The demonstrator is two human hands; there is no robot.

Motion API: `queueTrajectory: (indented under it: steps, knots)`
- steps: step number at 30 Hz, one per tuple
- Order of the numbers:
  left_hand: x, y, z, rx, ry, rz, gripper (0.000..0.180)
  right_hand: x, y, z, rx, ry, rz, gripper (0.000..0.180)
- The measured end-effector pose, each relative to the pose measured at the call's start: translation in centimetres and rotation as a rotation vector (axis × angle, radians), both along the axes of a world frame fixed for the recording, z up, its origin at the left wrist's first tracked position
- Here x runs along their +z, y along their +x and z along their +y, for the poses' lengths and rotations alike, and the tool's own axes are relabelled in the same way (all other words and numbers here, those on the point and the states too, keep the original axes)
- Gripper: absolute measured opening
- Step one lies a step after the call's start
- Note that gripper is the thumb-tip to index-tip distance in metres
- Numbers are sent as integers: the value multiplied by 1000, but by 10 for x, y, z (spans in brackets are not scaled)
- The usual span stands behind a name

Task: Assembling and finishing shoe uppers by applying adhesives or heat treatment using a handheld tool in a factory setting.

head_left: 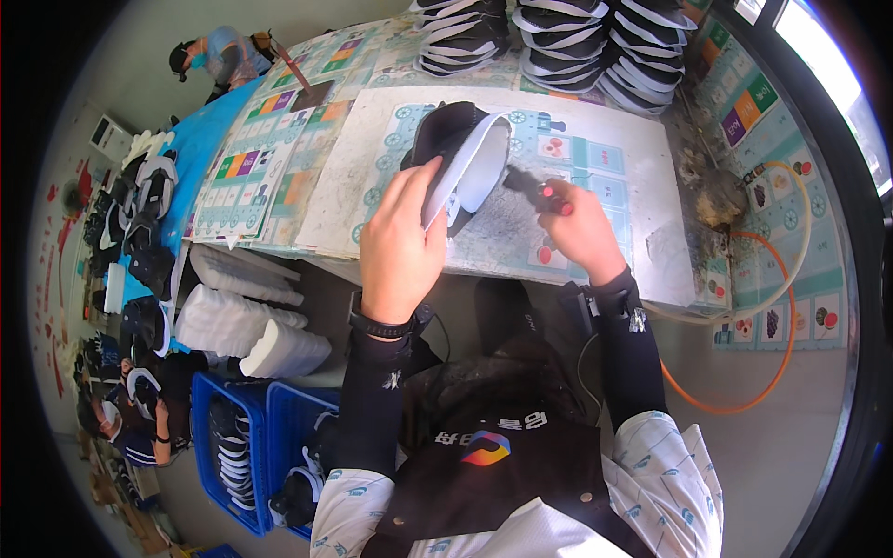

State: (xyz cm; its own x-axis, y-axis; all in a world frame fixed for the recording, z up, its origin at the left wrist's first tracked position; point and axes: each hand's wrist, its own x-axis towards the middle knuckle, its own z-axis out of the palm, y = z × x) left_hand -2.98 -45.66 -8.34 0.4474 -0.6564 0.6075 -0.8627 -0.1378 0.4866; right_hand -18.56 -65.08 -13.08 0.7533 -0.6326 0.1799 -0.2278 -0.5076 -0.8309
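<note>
My left hand [406, 246] is closed on the near edge of a shoe upper [484, 167], black outside with a pale lining and a white rim. The upper stands tilted on its side over a white board [353, 167] on the worktable. To its right, my right hand [586, 232] is wrapped around a small tool with red grips [556, 199]. The tool's dark end points toward the upper and is too blurred to tell its exact kind; a gap shows between the two.
Stacks of black-and-white shoe uppers [558, 42] stand at the table's back. An orange hose [789, 321] loops at the right. White foam-like shapes [233, 316] lie under the table's left side, above blue crates [209, 456]. Two people [228, 58] work farther left.
</note>
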Motion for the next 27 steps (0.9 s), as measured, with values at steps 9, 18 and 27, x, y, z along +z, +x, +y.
queueTrajectory:
  steps: [9,18,27]
  knots:
    - [3,-7,3,23,26,49,36,-7,-3,2,-1,30,44,15]
    - [5,-8,7,24,23,45,34,14,0,13,-146,-5,-26,13]
    - [14,4,-6,183,148,-34,32,3,-2,14,89,240,220,28]
